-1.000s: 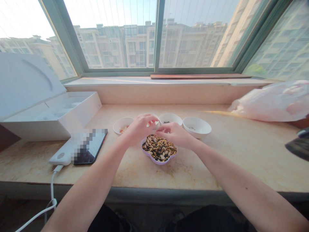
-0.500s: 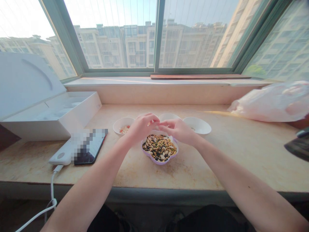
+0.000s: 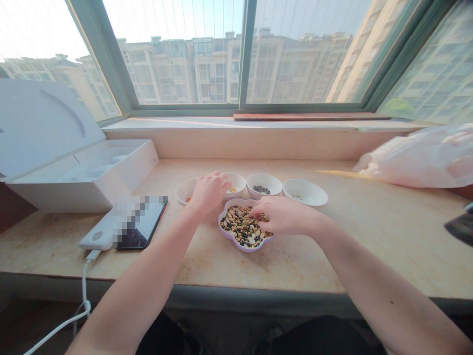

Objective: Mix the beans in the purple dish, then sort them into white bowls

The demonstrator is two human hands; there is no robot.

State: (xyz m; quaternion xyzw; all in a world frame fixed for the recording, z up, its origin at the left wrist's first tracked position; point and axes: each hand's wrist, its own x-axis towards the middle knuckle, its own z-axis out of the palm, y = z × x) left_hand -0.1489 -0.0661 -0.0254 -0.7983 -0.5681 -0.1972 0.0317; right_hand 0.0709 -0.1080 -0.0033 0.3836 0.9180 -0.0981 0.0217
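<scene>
Purple dish is holding mixed beans; the right hand is resting curled among them, while the left hand is hanging half-clenched over two white bowls, any grasp hidden.

We've got a flower-shaped plastic dish of beans on the marble sill, four round ceramic bowls lined up behind it.

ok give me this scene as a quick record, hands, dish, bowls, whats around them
left hand: curled above the two leftmost bowls, anything in its grip hidden
right hand: fingers down among the beans
dish: purple flower-shaped dish full of mixed beans
bowls: four small white bowls in a row, the third holding dark seeds
nearby: phone, power bank, white cable, white box, plastic bag, all around the stone sill
</scene>
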